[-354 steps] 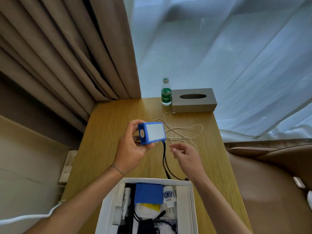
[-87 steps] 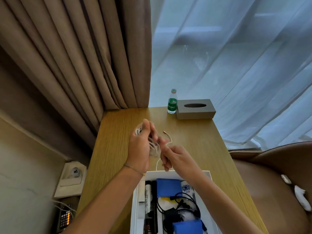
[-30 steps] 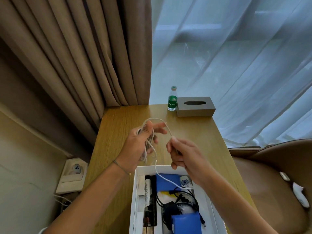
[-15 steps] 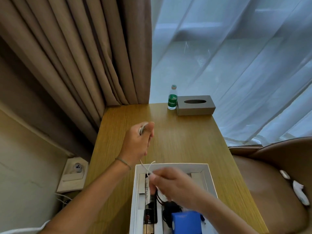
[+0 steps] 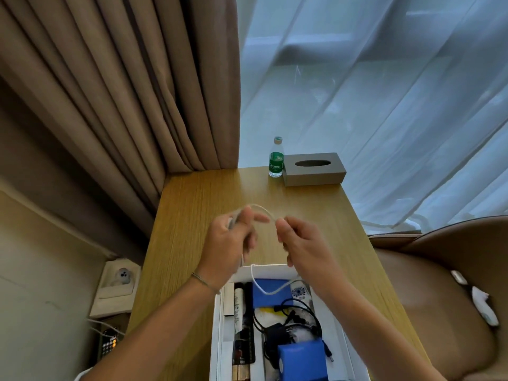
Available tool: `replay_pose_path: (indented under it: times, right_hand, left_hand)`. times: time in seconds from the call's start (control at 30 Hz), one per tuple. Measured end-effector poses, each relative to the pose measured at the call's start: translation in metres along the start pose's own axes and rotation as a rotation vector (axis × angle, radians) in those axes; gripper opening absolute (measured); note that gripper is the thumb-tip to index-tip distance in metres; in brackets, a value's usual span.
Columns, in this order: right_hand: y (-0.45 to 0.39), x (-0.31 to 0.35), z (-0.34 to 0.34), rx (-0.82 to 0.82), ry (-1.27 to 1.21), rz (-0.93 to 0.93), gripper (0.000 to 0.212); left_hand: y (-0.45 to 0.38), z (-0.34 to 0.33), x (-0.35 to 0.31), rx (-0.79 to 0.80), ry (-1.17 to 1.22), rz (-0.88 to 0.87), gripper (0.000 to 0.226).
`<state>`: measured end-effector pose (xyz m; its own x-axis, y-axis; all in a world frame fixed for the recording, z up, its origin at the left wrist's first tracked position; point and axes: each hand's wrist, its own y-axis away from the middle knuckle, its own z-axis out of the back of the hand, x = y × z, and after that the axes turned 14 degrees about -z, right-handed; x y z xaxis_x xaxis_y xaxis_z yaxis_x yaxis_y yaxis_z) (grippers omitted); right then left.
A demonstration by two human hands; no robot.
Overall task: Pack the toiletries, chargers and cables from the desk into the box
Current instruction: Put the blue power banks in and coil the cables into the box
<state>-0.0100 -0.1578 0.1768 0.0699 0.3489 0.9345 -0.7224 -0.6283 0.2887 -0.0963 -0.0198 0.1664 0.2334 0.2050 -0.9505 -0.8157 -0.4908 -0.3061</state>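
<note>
Both hands are raised over the wooden desk (image 5: 192, 243), just beyond the white box (image 5: 218, 325). My left hand (image 5: 229, 243) holds a coiled bundle of the white cable (image 5: 261, 209). My right hand (image 5: 298, 240) pinches the same cable, which arches between the hands. A loose end (image 5: 270, 290) of it hangs down into the box. Inside the box lie two blue chargers (image 5: 301, 361), a blue packet (image 5: 270, 294), black cables (image 5: 288, 317), tubes (image 5: 239, 306) and a small white bottle (image 5: 301, 291).
A green-labelled water bottle (image 5: 276, 160) and a grey tissue box (image 5: 313, 169) stand at the desk's far edge. Brown curtains hang on the left, sheer curtains behind. A brown leather chair (image 5: 439, 284) is on the right. A wall socket (image 5: 119, 279) sits low left.
My right hand has come up from over the box to beside my left hand, drawing another loop of the white cable; the trailing end is shorter.
</note>
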Motion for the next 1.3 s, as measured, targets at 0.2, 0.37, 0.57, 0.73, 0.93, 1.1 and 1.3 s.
replay_pose_path:
  times: [0.2, 0.37, 0.57, 0.73, 0.93, 1.1, 1.3]
  right_hand:
    - [0.027, -0.046, -0.050, 0.238, 0.259, -0.189, 0.041]
    - [0.040, -0.037, -0.054, 0.499, 0.549, -0.145, 0.044]
    - [0.023, 0.011, -0.012, 0.422, 0.155, -0.062, 0.026]
    - [-0.011, 0.020, 0.017, 0.155, 0.186, 0.051, 0.031]
    - [-0.028, -0.020, 0.008, -0.036, 0.224, 0.021, 0.032]
    - [-0.013, -0.060, -0.017, 0.110, 0.298, -0.193, 0.039]
    - [0.015, -0.084, -0.042, 0.309, 0.369, -0.288, 0.038]
  left_hand:
    - [-0.029, 0.009, 0.003, -0.471, 0.303, 0.243, 0.046]
    - [-0.027, 0.013, 0.014, -0.398, 0.121, 0.249, 0.046]
    - [0.001, 0.009, 0.024, 0.093, -0.075, 0.098, 0.087]
    - [0.017, 0.001, 0.014, 0.496, 0.059, 0.111, 0.090]
    - [0.009, 0.000, 0.021, 0.123, 0.026, 0.207, 0.048]
    - [-0.004, 0.005, 0.046, -0.336, 0.397, 0.586, 0.051]
    - [0.009, -0.012, 0.066, -0.482, 0.272, 0.531, 0.043]
